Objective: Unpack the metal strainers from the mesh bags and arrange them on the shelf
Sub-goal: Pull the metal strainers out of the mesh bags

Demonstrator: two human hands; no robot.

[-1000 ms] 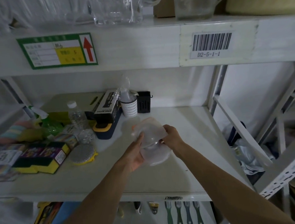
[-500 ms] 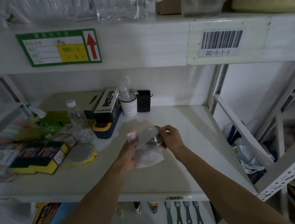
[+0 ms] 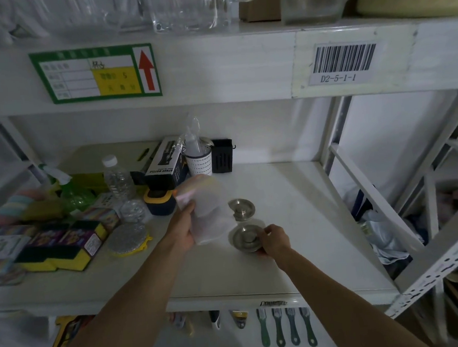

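- Head view: my left hand (image 3: 184, 229) is clenched on the mesh bag (image 3: 211, 210), held up above the shelf (image 3: 292, 195); the bag looks limp and light.
- My right hand (image 3: 274, 239) pinches the rim of a metal strainer (image 3: 245, 237), at or just above the shelf surface.
- A second strainer (image 3: 241, 208) lies just behind it, apart from both hands.
- Judgement: the strainers are stiff, light and smooth-edged, likely slippery; the rim is the sound hold.
- Whether the bag is empty cannot be determined.
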